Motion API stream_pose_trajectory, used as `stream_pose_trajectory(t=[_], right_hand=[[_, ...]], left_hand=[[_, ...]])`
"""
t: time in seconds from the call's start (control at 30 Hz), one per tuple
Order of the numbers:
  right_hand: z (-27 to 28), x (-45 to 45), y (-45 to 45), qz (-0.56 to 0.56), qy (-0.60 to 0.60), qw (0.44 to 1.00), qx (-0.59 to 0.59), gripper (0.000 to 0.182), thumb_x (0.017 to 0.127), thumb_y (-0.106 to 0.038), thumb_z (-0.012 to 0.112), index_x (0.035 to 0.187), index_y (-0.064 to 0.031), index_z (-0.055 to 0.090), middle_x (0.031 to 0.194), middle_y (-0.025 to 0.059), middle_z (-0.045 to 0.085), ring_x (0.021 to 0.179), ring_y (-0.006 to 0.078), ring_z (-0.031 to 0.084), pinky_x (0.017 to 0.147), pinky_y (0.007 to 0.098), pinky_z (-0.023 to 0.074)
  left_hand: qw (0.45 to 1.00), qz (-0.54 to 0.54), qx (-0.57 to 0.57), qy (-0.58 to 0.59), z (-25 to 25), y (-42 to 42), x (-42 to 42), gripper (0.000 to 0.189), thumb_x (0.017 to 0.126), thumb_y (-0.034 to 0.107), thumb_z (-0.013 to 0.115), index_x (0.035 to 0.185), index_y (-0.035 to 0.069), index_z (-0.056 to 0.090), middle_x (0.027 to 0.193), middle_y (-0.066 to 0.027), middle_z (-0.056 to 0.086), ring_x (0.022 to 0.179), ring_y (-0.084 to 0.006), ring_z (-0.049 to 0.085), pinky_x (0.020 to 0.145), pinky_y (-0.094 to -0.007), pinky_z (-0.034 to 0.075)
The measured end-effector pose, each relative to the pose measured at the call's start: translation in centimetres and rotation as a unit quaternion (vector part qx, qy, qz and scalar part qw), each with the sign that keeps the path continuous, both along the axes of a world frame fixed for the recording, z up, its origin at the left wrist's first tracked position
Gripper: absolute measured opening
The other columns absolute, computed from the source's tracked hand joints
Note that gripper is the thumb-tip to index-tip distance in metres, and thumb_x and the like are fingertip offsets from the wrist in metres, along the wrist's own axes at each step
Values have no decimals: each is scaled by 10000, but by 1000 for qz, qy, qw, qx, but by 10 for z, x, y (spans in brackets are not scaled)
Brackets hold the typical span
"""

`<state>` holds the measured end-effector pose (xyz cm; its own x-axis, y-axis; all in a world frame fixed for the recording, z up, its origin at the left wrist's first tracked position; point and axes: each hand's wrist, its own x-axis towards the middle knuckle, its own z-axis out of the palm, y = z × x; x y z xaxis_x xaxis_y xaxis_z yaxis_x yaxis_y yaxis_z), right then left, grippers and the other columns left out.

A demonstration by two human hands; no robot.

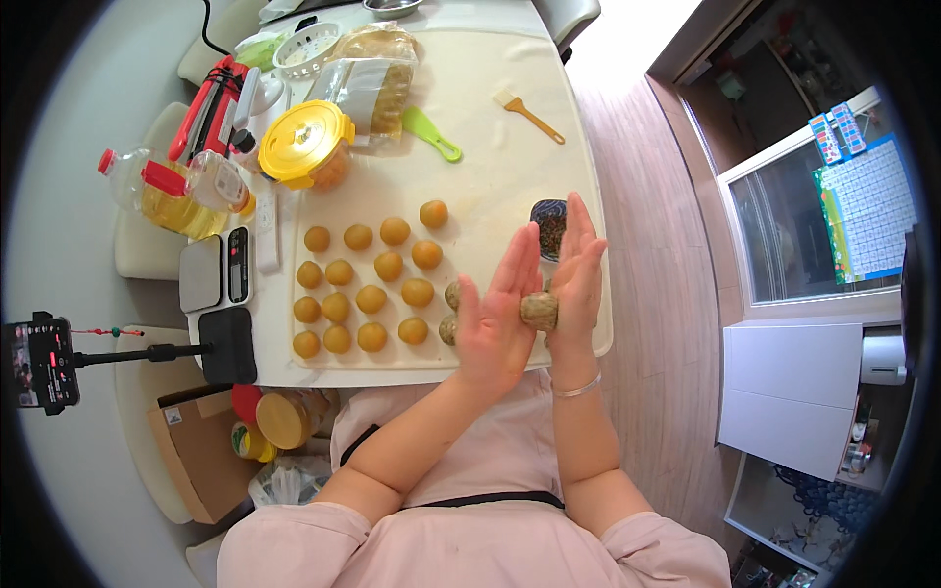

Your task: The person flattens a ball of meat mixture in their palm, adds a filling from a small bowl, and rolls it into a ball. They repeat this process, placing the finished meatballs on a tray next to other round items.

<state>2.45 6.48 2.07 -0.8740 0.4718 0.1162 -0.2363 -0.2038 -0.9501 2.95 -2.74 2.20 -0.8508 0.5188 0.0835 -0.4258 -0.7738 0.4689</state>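
Observation:
A speckled grey-brown dough ball (539, 312) sits between the palms of my left hand (498, 323) and my right hand (578, 287), touching both. My fingers are straight and point away from me over the near right part of the mat. Beside my left hand, other speckled balls (448, 331) lie partly covered by it. Several smooth orange-yellow balls (371, 299) stand in rough rows farther left on the cream mat (485, 184). Just beyond my right hand is a dark blue patterned bowl (545, 207) of dark flaky bits, partly hidden by the fingers.
A pastry brush (531, 120) and a green scoop (432, 134) lie on the mat. Left stand a yellow-lidded container (305, 142), a plastic bag (367, 92), an oil bottle (176, 209) and a kitchen scale (202, 272). A phone (40, 364) on a stand juts out at far left.

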Motion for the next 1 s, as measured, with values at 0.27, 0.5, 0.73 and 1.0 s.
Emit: stream_pose_trajectory(t=[0.27,0.5,0.73,1.0], right_hand=[[6,38,-30,166,-79,964,-193,829,1040,-624,214,1564,19,215,1636,164,233,1514,281,214,1232,391,156],[4,14,1,15,-27,953,-303,839,1017,-669,225,1537,-16,309,1603,136,318,1500,264,251,1233,393,185],[24,18,0,93,-8,937,-337,856,1025,-656,191,1524,28,319,1605,146,312,1495,275,264,1229,403,197],[20,50,-13,216,-128,930,-268,600,1084,-382,351,1490,59,374,1544,138,410,1419,248,393,1173,374,309]], left_hand=[[961,172,-155,149,-14,2,-21,1015,941,780,208,1596,19,54,1683,-103,40,1550,-230,39,1240,-405,44],[974,108,-72,186,-1,11,6,1031,928,796,139,1597,21,15,1678,-154,-5,1549,-274,-33,1233,-437,-22],[826,238,-378,344,-35,-5,-14,989,950,761,119,1595,14,60,1671,-186,50,1550,-317,-18,1200,-507,-102],[722,332,-477,376,-29,-14,-32,915,996,692,155,1588,-5,116,1659,-212,94,1548,-324,35,1209,-501,-60]])
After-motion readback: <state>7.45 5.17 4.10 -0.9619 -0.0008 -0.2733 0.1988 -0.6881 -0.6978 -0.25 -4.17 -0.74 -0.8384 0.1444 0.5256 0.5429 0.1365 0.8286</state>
